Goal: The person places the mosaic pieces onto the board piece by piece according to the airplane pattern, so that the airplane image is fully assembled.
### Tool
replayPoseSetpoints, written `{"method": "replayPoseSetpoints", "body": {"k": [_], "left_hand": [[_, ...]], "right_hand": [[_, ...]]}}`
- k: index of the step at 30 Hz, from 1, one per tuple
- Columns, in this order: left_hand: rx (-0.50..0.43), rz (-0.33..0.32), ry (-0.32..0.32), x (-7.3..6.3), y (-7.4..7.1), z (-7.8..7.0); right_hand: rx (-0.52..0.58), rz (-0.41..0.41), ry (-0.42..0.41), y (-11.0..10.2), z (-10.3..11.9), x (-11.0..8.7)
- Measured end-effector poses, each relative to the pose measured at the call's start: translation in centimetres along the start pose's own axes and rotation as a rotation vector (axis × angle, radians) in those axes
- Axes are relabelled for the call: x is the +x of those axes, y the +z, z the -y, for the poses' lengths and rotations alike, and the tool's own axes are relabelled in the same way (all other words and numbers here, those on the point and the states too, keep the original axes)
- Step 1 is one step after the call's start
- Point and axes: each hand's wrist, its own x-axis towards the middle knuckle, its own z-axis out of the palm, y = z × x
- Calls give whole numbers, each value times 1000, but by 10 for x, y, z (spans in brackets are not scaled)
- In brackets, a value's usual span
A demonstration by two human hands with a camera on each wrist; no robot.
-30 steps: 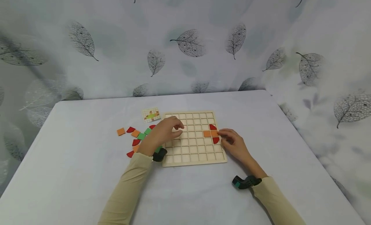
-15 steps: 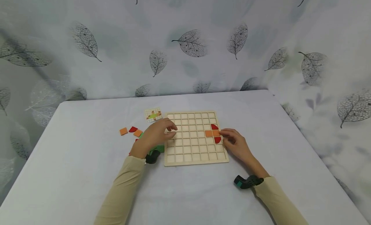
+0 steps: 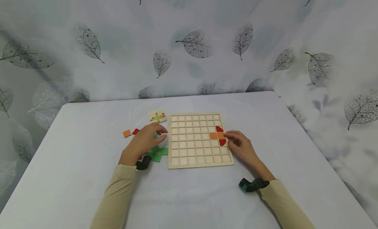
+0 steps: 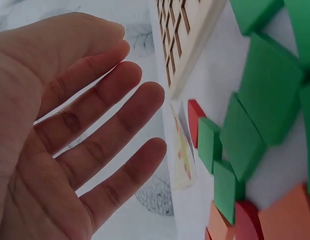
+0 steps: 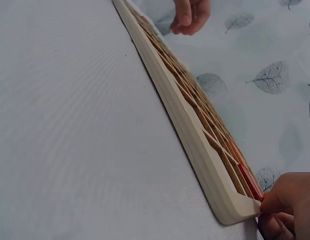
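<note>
A wooden grid board [image 3: 189, 144] lies flat on the table. Two orange squares [image 3: 213, 135] fill neighbouring cells at its right side, with a red rounded piece [image 3: 219, 128] above and another red rounded piece [image 3: 222, 142] below. My right hand [image 3: 241, 147] holds the board's right edge, fingertips beside the outer orange square; in the right wrist view, thumb and finger pinch the frame. My left hand [image 3: 144, 141] hovers over loose pieces left of the board, fingers relaxed and holding nothing. Green pieces [image 4: 265, 90] show beside it in the left wrist view; others are hidden beneath it.
A small pattern card [image 3: 157, 115] lies behind my left hand at the board's far left corner. One orange square [image 3: 127, 133] sits apart on the left. A leaf-print cloth [image 3: 195, 68] hangs behind the white table [image 3: 192, 199].
My left hand has moved left off the board to above the loose pieces, uncovering the board's left side. My right hand stays at the board's right edge.
</note>
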Motion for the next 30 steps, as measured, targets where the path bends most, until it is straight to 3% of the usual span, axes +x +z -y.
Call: {"method": "replayPoseSetpoints", "body": {"k": [4,11,16,22,30], "left_hand": [[-27,0,-53,-6,-5,10],[-39,-10,-73,-12,-17,27],[-22,9,-152,-16,-21,36],[-29,21,-163,-18,-23,41],[-2,41,-201,-19,-25,51]], "right_hand": [[1,5,0,0,0,0],[1,3,2,0,4,1],[3,-2,5,0,15,-2],[1,11,12,-6,44,-6],[-7,7,5,-8,49,-5]]}}
